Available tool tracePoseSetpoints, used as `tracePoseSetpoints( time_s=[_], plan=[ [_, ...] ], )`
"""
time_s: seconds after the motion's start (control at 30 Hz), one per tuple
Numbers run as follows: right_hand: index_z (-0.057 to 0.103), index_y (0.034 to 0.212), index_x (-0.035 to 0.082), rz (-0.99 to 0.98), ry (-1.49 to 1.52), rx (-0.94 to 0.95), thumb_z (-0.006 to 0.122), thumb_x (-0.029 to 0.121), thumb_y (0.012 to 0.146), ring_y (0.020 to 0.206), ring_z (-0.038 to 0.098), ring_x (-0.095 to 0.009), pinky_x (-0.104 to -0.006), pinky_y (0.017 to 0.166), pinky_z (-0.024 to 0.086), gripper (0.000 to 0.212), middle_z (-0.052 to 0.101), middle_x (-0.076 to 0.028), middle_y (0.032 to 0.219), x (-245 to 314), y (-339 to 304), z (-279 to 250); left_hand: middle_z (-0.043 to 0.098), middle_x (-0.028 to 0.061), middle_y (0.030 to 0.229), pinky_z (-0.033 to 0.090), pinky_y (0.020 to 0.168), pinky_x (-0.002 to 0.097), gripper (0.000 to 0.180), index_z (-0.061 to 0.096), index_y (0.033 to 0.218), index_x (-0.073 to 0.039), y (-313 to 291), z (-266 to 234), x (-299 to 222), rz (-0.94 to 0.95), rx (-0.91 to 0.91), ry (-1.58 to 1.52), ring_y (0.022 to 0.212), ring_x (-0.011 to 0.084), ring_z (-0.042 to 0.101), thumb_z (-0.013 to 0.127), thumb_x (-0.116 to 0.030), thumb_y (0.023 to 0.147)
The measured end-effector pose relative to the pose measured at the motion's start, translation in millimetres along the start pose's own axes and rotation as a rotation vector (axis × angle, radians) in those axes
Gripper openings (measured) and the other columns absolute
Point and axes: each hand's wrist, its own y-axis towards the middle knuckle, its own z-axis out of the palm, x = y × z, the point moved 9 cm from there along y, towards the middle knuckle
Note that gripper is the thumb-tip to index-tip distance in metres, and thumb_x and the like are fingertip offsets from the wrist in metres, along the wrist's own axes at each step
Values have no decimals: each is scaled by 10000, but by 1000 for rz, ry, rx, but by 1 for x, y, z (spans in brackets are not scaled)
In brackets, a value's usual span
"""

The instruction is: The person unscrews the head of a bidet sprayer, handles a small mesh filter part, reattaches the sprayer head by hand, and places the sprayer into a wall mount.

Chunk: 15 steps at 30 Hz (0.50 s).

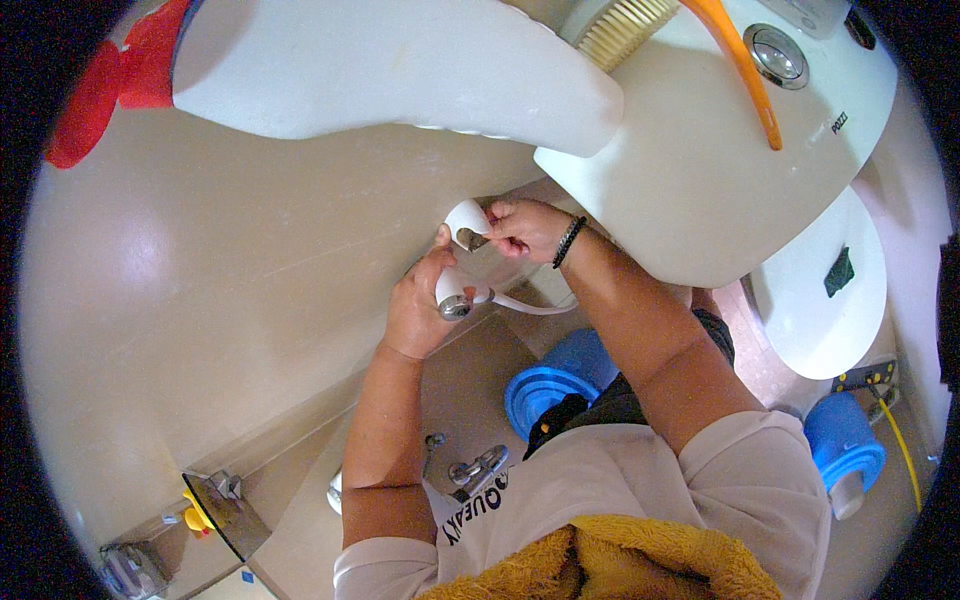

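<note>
My left hand (418,305) is closed around a white cylindrical sprayer (453,295) with a shiny metal end, and a white hose (535,307) runs off beside it. Just above, the fingers of my right hand (530,228) pinch the edge of a white curved piece (464,215) with a dark opening. My left thumb reaches up to that same piece. Whether the curved piece and the sprayer are joined is hard to make out. A dark beaded bracelet (570,242) circles my right wrist.
At the upper right, an orange-handled brush (740,75) lies on a white toilet tank (690,190). A green scouring pad (839,272) rests on the white lid (815,315). Blue buckets (520,400) stand below, near a chrome tap (478,468). A tiled wall (220,300) is left.
</note>
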Motion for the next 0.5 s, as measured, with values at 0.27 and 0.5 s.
tracePoseSetpoints(
  time_s=[0.27,0.5],
  plan=[
    [388,694,100,-71,204,-38,509,163,735,418,362,-78,-200,360,260,143,389,14,508,-3,4,1,388,172,1149,431,730,349,399,422,910,-64,-2,3,5,-64,84,-6,920,315,497,647,-132,588],
    [437,826,25,-68,91,-4,481,108,738,404,368,-78,-184,363,288,129,404,-7,532,-1,6,-2,543,146,876,446,661,337,580,380,1095,-36,0,0,-2,48,18,46,761,293,547,635,-159,589]
  ],
)
